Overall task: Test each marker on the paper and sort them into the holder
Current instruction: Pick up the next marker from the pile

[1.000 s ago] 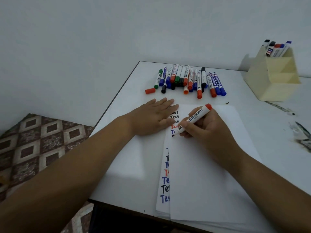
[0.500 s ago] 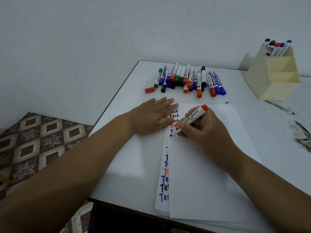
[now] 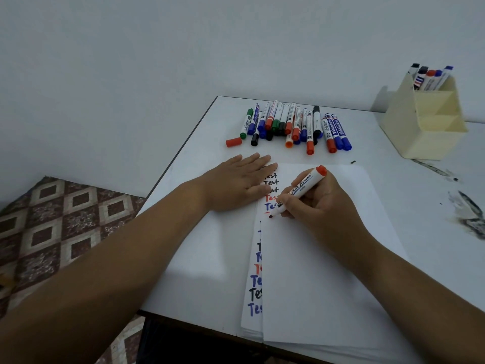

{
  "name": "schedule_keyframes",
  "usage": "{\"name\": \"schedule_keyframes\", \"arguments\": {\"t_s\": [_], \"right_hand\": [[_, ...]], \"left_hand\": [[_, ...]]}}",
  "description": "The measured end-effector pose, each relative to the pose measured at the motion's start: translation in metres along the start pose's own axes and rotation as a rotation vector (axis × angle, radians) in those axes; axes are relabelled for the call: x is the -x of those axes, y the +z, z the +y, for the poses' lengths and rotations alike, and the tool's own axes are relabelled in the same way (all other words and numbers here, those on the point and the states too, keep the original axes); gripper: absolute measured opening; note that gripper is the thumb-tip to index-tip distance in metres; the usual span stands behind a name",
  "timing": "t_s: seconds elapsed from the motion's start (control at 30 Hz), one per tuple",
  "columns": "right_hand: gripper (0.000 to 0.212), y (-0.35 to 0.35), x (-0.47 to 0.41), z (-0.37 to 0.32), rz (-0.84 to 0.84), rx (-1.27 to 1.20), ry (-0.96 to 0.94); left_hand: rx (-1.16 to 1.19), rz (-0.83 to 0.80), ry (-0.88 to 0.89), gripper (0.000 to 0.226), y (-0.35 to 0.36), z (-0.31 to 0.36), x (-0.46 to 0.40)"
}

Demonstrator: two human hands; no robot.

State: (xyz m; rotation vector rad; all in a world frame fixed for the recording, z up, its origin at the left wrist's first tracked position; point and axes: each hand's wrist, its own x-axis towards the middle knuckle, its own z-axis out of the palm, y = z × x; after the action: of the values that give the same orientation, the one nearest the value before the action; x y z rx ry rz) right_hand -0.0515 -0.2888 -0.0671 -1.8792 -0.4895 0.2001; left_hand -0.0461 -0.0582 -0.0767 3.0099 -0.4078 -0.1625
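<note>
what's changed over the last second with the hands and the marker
The right hand kept its grip on the red marker and slid it slightly down the paper, so the tip now sits just below the blue "Test", where a small red mark is starting. The left hand stayed flat, holding the sheet down. The loose red cap, the pile of markers and the holder did not move.

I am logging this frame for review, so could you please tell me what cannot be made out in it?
All in the head view:
- Writing on the paper: most "Test" lines are cut short by the top sheet, the upper ones by the left hand.
- Marker tip: the right hand fingers hide part of the barrel.
- Holder: its walls hide the stored markers' lower ends.
- Labels in the marker pile: too small.
</note>
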Motion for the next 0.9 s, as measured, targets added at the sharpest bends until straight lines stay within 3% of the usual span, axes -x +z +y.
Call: {"name": "schedule_keyframes", "arguments": {"t_s": [0.67,0.9], "right_hand": [[0.027,0.0009,-0.0008,-0.0040,-0.054,-0.041,0.030],[0.022,-0.0030,-0.0016,-0.0027,0.034,-0.103,0.020]], "left_hand": [[-0.015,-0.001,0.003,0.063,0.0006,-0.0004,-0.0007],[-0.008,-0.005,-0.002,0.063,-0.0009,0.0003,-0.0006]]}}
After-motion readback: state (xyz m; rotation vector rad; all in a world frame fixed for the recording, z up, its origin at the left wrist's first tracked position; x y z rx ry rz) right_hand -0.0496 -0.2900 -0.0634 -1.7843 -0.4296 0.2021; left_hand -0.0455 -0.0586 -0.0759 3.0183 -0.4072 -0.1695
